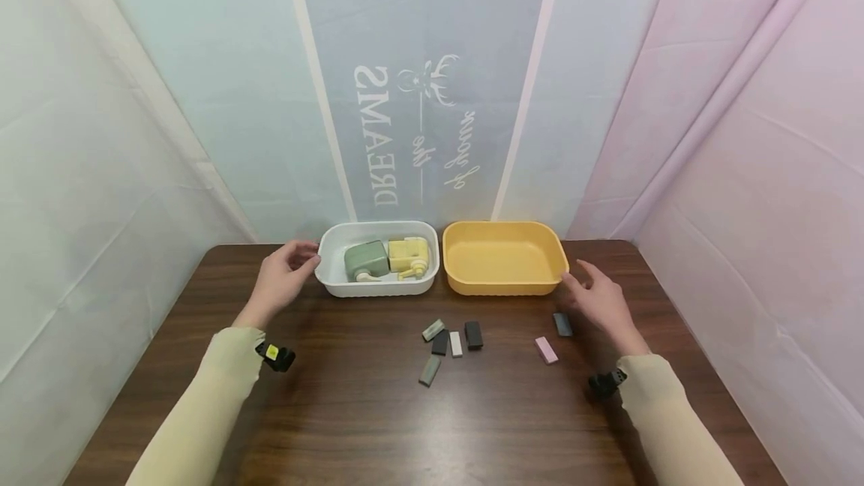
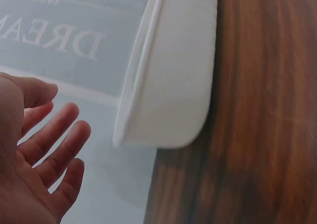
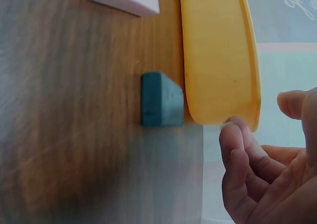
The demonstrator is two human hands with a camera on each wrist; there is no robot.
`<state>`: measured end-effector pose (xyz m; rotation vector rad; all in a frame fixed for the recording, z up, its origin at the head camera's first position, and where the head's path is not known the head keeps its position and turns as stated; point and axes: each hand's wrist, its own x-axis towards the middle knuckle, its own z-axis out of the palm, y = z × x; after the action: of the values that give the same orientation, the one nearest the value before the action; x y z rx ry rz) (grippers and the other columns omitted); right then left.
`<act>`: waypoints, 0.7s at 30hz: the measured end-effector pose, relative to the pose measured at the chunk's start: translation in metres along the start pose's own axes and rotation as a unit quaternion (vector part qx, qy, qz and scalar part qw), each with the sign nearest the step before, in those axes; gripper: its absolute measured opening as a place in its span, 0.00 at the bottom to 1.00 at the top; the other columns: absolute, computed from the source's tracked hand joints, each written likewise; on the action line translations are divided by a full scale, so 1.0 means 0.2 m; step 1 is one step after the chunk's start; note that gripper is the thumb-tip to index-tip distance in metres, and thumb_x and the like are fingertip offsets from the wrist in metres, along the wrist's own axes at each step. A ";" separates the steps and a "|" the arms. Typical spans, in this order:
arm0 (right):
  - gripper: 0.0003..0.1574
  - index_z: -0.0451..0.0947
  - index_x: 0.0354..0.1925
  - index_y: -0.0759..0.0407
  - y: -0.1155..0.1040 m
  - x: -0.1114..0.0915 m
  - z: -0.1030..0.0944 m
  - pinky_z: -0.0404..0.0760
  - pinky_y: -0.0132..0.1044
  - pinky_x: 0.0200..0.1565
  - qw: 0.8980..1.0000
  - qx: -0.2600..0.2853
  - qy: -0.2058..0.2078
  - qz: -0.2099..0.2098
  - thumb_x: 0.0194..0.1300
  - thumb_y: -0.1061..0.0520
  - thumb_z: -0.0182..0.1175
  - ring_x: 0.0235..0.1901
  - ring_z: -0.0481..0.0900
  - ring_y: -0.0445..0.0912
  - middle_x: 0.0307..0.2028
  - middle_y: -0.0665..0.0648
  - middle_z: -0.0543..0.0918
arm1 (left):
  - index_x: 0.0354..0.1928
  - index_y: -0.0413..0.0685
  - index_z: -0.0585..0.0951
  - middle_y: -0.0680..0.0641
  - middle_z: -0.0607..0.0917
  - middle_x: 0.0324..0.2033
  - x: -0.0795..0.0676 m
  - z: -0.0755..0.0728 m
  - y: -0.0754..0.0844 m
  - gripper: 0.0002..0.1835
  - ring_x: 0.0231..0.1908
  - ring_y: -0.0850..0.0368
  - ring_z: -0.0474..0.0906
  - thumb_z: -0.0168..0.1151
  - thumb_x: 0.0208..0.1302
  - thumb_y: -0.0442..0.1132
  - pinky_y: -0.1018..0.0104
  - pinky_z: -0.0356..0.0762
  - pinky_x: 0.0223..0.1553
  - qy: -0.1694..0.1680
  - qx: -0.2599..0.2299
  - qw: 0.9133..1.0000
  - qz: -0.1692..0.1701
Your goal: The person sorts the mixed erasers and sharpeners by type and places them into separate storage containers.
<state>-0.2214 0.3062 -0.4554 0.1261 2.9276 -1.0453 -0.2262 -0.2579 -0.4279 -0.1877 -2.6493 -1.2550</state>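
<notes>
Rising at the back, a pale blue curtain (image 1: pixel 425 6) with white reversed lettering (image 1: pixel 379 142); at the sides, a whitish curtain (image 1: pixel 74 171) to the left and a pinkish one to the right. Scattered over the dark wood-grain surface (image 1: pixel 351 411), in front of both trays, seven small blocks. Grouped near the middle: a grey-green block (image 1: pixel 433 331), a black block (image 1: pixel 440 343), a white block (image 1: pixel 456 344) and a thicker black block (image 1: pixel 474 336), with a second grey-green block (image 1: pixel 429 371) nearer the front. Farther right, a pink block (image 1: pixel 547 350) and a dark blue-grey block (image 1: pixel 562 324), the latter close to the right hand (image 1: pixel 601 302) and near the yellow tray's front corner.

Side by side at the surface's back edge: a white tray (image 1: pixel 381 289) on the left, a yellow tray (image 1: pixel 502 261) on the right, with a narrow gap between. Inside the white one, a green boxy object (image 1: pixel 364 259) with a pale protruding part, just beside a yellow boxy object (image 1: pixel 408 252). Inside the yellow one, only bare floor to see.

Beside the white tray's outer end, the left hand (image 1: pixel 280 276), fingers loosely bent and apart, holding nothing. At the yellow tray's outer end, the right hand, thumb and fingers apart, likewise holding nothing; fingertip contact impossible to tell.
</notes>
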 end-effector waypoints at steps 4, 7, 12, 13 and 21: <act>0.48 0.59 0.73 0.64 0.04 -0.03 -0.01 0.81 0.46 0.35 1.000 0.002 0.002 0.004 0.74 0.31 0.47 0.32 0.86 0.50 0.39 0.65 0.85 | 0.55 0.41 0.79 0.40 0.85 0.44 -0.05 -0.03 -0.07 0.15 0.45 0.47 0.79 0.59 0.73 0.42 0.53 0.74 0.46 0.025 0.021 0.999 -0.022; 0.43 0.65 0.69 0.65 0.07 -0.05 -0.01 0.81 0.45 0.35 1.000 0.001 0.010 0.000 0.75 0.33 0.48 0.33 0.86 0.50 0.40 0.65 0.85 | 0.55 0.42 0.79 0.41 0.85 0.43 -0.09 -0.03 -0.12 0.15 0.41 0.49 0.78 0.58 0.73 0.43 0.57 0.73 0.42 0.031 0.036 0.998 -0.042; 0.35 0.72 0.63 0.65 0.11 -0.10 -0.01 0.78 0.41 0.33 1.000 -0.006 0.017 -0.007 0.77 0.38 0.49 0.35 0.84 0.51 0.44 0.66 0.83 | 0.59 0.43 0.76 0.40 0.84 0.45 -0.11 -0.02 -0.17 0.20 0.40 0.49 0.78 0.55 0.75 0.48 0.59 0.72 0.39 0.006 0.042 0.996 -0.075; 0.35 0.72 0.63 0.65 0.11 -0.11 -0.02 0.78 0.41 0.33 1.000 -0.006 0.016 -0.008 0.77 0.39 0.49 0.35 0.84 0.51 0.44 0.67 0.83 | 0.61 0.43 0.75 0.40 0.84 0.45 -0.12 -0.02 -0.17 0.22 0.41 0.48 0.79 0.54 0.75 0.50 0.58 0.73 0.39 -0.001 0.041 0.996 -0.080; 0.30 0.74 0.61 0.63 0.14 -0.13 0.01 0.78 0.40 0.33 0.999 -0.009 0.018 -0.024 0.77 0.42 0.51 0.35 0.82 0.51 0.45 0.65 0.83 | 0.72 0.42 0.65 0.36 0.83 0.49 -0.11 0.00 -0.17 0.33 0.44 0.43 0.84 0.50 0.76 0.57 0.46 0.76 0.47 -0.053 0.026 0.993 -0.104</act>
<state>-0.1935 0.3243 -0.4735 0.0759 2.9870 -1.0323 -0.2110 -0.2795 -0.4586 0.0329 -2.8505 -1.2661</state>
